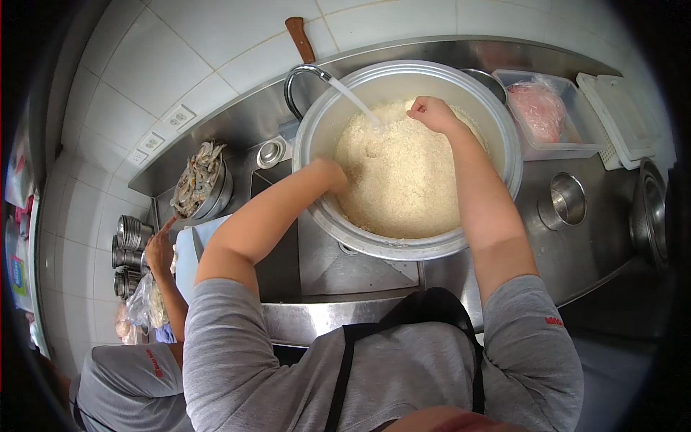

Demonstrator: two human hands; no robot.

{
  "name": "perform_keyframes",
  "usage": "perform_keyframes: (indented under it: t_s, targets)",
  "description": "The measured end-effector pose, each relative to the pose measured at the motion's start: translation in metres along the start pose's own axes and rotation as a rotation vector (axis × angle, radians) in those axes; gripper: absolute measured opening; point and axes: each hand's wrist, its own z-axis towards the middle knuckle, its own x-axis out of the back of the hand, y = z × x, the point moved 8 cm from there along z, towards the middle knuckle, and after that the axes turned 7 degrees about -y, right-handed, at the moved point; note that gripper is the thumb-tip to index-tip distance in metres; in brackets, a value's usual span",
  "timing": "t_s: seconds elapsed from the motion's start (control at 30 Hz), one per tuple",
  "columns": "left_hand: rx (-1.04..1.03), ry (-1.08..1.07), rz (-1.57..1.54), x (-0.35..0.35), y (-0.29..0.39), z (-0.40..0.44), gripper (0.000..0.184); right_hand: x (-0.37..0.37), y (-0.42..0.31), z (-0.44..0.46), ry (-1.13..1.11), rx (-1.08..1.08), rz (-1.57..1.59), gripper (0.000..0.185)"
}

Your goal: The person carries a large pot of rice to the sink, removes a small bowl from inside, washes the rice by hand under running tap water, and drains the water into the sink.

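A large round metal pot (509, 147) stands over the sink, filled with pale, rice-like grains (403, 173). Water runs from a curved faucet (306, 70) into the pot near its back. My left hand (332, 175) is at the left side of the pot, down by the grains; its fingers are blurred and hidden. Above the grains at the back right, my right hand (432, 115) is closed with its fingers curled together; whether it holds anything is too small to tell.
A co-worker's hand (160, 252) is at the left, near a metal bowl of shrimp (198, 180). Stacked metal cups (129, 255) stand beyond it. On the right are a plastic bin (576, 126) with bagged pink food, a white basket (619, 119) and a metal cup (565, 201).
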Motion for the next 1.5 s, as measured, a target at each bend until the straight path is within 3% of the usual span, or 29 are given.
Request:
perform_keyframes:
  t_s: [0.03, 0.1, 0.13, 0.2, 0.27, 0.3, 0.37, 0.5, 0.57, 0.6, 0.67, 0.7, 0.77, 0.87, 0.9, 0.97, 1.0, 1.03, 1.1, 1.2, 1.33, 1.4, 1.43, 1.5]
  targets:
    - [0.001, -0.004, 0.002, 0.004, 0.002, 0.002, 0.043, -0.001, -0.002, 0.001, 0.0, 0.006, -0.021, 0.022]
    - [-0.408, -0.42, -0.516, -0.009, 0.03, -0.002, 0.037, -0.002, -0.006, 0.0, -0.003, 0.013, -0.039, 0.022]
    - [-0.503, -0.271, -0.687, 0.011, 0.025, 0.001, 0.035, -0.004, -0.006, -0.001, -0.023, 0.007, -0.039, 0.022]
    - [-0.388, 0.294, -0.424, 0.068, -0.01, 0.004, 0.04, -0.008, -0.005, -0.002, -0.048, 0.001, -0.041, 0.022]
    - [0.008, 0.526, -0.759, 0.077, -0.063, 0.033, 0.053, -0.007, -0.005, 0.0, -0.04, 0.027, -0.045, 0.022]
    - [0.009, 0.531, -0.765, 0.077, -0.066, 0.054, 0.053, -0.006, -0.005, 0.002, -0.041, 0.03, -0.053, 0.022]
    - [0.146, 0.477, -1.071, 0.062, -0.073, 0.096, 0.068, -0.005, -0.002, 0.002, -0.025, 0.02, -0.046, 0.022]
    - [0.14, 0.468, -1.158, 0.063, -0.038, 0.109, 0.077, -0.004, -0.002, 0.0, -0.02, 0.016, -0.064, 0.022]
    - [0.036, 0.331, -1.553, 0.055, -0.029, 0.111, 0.079, -0.007, -0.004, 0.002, -0.038, 0.012, -0.031, 0.022]
    - [0.041, 0.326, -1.557, 0.052, -0.029, 0.106, 0.079, -0.011, -0.004, 0.003, -0.045, 0.014, -0.029, 0.022]
    - [-0.22, 0.189, -1.576, 0.056, -0.006, 0.099, 0.077, -0.014, -0.003, 0.002, -0.063, 0.004, -0.063, 0.022]
    - [-0.223, 0.189, -1.577, 0.055, -0.01, 0.099, 0.077, -0.015, -0.002, 0.002, -0.063, 0.002, -0.065, 0.022]
    - [-0.45, 0.007, -1.785, 0.051, -0.004, 0.098, 0.078, -0.019, 0.0, 0.003, -0.094, 0.002, -0.08, 0.022]
    - [-0.534, 0.056, -1.911, 0.072, -0.008, 0.04, 0.076, -0.014, -0.001, 0.001, -0.083, 0.032, -0.071, 0.023]
    - [-0.537, 0.054, -1.92, 0.068, -0.011, 0.062, 0.076, -0.015, -0.001, 0.0, -0.09, 0.031, -0.077, 0.023]
    - [-0.434, 0.244, -2.274, 0.058, -0.037, 0.123, 0.066, -0.012, -0.003, -0.001, -0.071, 0.015, -0.042, 0.023]
    - [-0.252, 0.408, -2.335, 0.066, -0.036, 0.066, 0.048, -0.013, -0.002, 0.0, -0.076, 0.018, -0.046, 0.023]
    - [-0.252, 0.408, -2.34, 0.063, -0.041, 0.08, 0.048, -0.014, 0.0, 0.0, -0.082, 0.012, -0.035, 0.023]
    - [-0.513, 0.624, -2.407, 0.071, -0.057, 0.098, 0.035, -0.017, 0.003, 0.0, -0.097, 0.002, -0.03, 0.023]
    - [-0.56, 0.763, -2.346, 0.077, -0.063, 0.093, 0.031, -0.02, 0.006, 0.001, -0.105, -0.011, -0.041, 0.023]
    - [-0.558, 0.691, -2.338, 0.08, -0.056, 0.088, 0.033, -0.018, 0.008, 0.001, -0.095, -0.031, -0.057, 0.024]
    - [-0.372, 0.722, -2.149, 0.079, -0.058, 0.093, 0.045, -0.018, 0.007, -0.001, -0.091, -0.036, -0.066, 0.024]
    - [-0.375, 0.72, -2.149, 0.078, -0.056, 0.096, 0.045, -0.017, 0.007, -0.001, -0.089, -0.034, -0.062, 0.023]
    - [-0.169, 0.793, -1.344, 0.089, -0.048, 0.095, 0.063, -0.017, 0.007, -0.001, -0.09, -0.034, -0.06, 0.023]
